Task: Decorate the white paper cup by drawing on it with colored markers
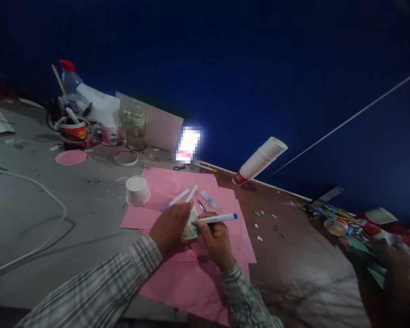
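Observation:
My left hand (172, 225) is closed round a white paper cup (190, 231) with green markings on its side, held low over pink paper sheets (187, 287). Pinched in my right hand (217, 239) is a white marker pen (222, 218) with a blue end pointing right; its other end is at the cup's side. Whether the tip touches the cup I cannot tell. Just beyond my hands lie more pens (179, 198), scissors (201, 206) partly hidden, and a small white-and-blue tube (209, 200). An upside-down white paper tub (137, 191) stands to the left.
A leaning stack of paper cups (261, 159) stands against the blue wall. A bright pixelated screen (188, 145), a glass jar (135, 132) and a red pen cup (73, 133) are at the back. A white cable (51, 193) curves at left. Another person's hand (392, 250) is at far right.

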Available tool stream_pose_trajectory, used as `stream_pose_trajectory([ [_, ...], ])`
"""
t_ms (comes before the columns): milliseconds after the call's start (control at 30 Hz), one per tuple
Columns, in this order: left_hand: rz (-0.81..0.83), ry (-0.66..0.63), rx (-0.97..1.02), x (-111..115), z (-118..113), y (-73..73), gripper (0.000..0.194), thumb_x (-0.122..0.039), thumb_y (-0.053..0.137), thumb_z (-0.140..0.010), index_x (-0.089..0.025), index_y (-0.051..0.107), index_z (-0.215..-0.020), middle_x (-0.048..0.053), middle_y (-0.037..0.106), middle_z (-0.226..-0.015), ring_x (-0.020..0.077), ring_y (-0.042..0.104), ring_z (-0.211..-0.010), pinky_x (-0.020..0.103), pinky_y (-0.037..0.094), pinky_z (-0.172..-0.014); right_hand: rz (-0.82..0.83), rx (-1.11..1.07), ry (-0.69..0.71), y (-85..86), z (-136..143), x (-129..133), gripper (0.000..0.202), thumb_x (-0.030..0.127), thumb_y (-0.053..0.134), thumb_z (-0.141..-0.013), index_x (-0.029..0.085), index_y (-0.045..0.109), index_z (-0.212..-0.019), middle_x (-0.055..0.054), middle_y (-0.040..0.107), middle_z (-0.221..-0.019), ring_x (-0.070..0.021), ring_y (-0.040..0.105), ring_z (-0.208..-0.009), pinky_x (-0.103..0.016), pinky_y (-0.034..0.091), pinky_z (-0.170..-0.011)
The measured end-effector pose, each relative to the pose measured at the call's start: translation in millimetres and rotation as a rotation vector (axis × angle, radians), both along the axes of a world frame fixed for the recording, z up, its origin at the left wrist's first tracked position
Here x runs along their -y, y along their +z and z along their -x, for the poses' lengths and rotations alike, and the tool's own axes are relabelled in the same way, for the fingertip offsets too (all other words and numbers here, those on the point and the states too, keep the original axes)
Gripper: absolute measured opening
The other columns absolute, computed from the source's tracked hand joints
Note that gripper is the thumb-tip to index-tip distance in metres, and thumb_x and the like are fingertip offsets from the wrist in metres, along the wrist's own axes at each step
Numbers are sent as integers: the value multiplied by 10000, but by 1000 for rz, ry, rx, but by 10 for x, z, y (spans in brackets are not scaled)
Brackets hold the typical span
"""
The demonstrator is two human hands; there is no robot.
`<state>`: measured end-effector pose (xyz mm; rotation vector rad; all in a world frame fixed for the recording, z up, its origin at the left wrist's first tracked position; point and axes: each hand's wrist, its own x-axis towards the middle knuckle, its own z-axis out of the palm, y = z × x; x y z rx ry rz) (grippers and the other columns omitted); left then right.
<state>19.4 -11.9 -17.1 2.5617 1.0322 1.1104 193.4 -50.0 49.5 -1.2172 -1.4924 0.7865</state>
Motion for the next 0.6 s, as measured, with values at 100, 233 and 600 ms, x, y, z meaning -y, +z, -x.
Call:
stream_pose_trajectory([
  [100,-7,4,-5,2,-3,7,1066,-630,716,-901,-180,105,-1651,209,669,-1376,407,693,-1199,573,569,-1017,23,0,-2,8,1,-2,148,343,674,-900,209,689,-837,-9,680,-715,-159,606,-603,-271,528,-591],
  [233,13,11,-14,-2,-2,-3,1060,-650,723,-889,-182,142,-1642,212,659,-1389,409,688,-1223,574,560,-1042,30,-9,-1,4,7,-8,152,355,673,-894,213,699,-847,-16,686,-725,-167,613,-609,-275,522,-584],
  [600,-23,13,-15,4,4,30,1044,-634,717,-901,-161,147,-1637,216,677,-1339,405,700,-1180,567,582,-993,27,-2,8,29,0,-3,153,352,684,-894,205,690,-854,-15,687,-707,-168,622,-598,-273,526,-575],
])
